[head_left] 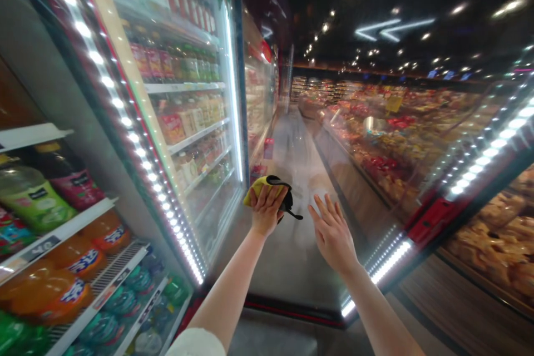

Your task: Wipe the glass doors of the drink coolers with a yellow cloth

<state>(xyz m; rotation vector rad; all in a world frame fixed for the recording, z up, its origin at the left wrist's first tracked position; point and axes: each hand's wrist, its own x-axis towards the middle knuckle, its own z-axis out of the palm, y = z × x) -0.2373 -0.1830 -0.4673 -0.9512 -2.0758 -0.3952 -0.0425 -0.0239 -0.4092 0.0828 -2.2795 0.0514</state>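
You're in a dim store aisle, dots of light all over the ceiling, far end pretty smeared. Over on your left there's a cooler with bottles (69, 303) on its shelves. Next along is the cloth (259, 181), up against the glass (287, 275) from the look of it, with your left hand (267, 208) over it. That hand's partly closed, fingers curled across the cloth, so you've got hold of it. I'd bet it's light, soft and floppy: nothing to break, but it could bunch up or skid on slick glass. Best grip imo is palm down on the thick wad, loose end tucked in. Looks-wise it's yellow on the left, black on the right, dark edging looped over the top and a skinny black tail poking out. Further right, your right hand (331, 233) is wide open and holding nothing; can't tell if it's touching the glass.
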